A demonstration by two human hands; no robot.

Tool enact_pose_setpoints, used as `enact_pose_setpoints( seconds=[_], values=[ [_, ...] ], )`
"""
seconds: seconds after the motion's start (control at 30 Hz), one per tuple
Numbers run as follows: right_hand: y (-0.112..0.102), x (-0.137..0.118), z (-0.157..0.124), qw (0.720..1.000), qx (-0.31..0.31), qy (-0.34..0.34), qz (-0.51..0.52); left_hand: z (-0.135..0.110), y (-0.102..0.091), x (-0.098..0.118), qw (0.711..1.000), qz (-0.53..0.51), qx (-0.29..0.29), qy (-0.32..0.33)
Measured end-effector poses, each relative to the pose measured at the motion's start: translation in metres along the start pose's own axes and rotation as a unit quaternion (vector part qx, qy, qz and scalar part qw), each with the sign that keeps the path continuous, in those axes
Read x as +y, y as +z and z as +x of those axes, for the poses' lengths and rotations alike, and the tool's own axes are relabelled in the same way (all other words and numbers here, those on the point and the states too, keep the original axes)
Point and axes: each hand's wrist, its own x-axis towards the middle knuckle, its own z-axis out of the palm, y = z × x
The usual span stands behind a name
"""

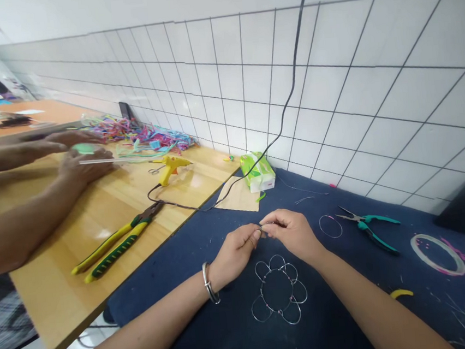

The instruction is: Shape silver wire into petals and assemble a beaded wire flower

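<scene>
My left hand (234, 250), with a silver bangle (208, 284) on its wrist, is closed in a pinch above the dark blue table cover (180, 311). Fingertip to fingertip with it, my right hand (295, 235) pinches too. Whatever lies between the fingers is too small and hidden to name. Just below the hands rests a wire flower shape (261, 292), a ring with several loops around it. A separate small wire ring (320, 228) lies right of my right hand, beside teal-handled long-nose pliers (369, 227).
Left, on a wooden table (64, 306), are yellow-green pliers (119, 240), a yellow glue gun (170, 167) and a colourful pile (146, 133). Another person's hands (87, 166) work there, near something pale green. A tissue pack (258, 172) stands by the wall; right lies a pale spool (419, 258).
</scene>
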Motion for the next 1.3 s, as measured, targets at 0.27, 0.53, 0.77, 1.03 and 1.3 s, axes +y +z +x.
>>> enact_pose_setpoints(
  seconds=[0.27, 0.53, 0.77, 1.03, 1.3],
  values=[
    [0.001, 0.007, 0.001, 0.998, -0.027, 0.033, 0.046, 0.000, 0.005, -0.006, 0.997, -0.053, 0.018, -0.047],
    [0.001, 0.013, 0.005, 0.985, -0.058, 0.072, 0.146, 0.004, 0.003, -0.006, 0.985, -0.153, 0.031, -0.078],
    [0.003, 0.011, 0.001, 0.995, -0.029, 0.040, 0.087, 0.003, 0.002, -0.007, 0.997, -0.065, 0.037, -0.032],
    [0.000, 0.014, 0.000, 1.000, -0.010, -0.004, 0.014, 0.002, 0.004, -0.007, 0.997, -0.062, 0.034, -0.035],
    [-0.002, 0.015, 0.000, 0.999, -0.007, -0.022, -0.026, 0.001, 0.005, -0.006, 0.997, -0.059, 0.028, -0.047]
  ],
)
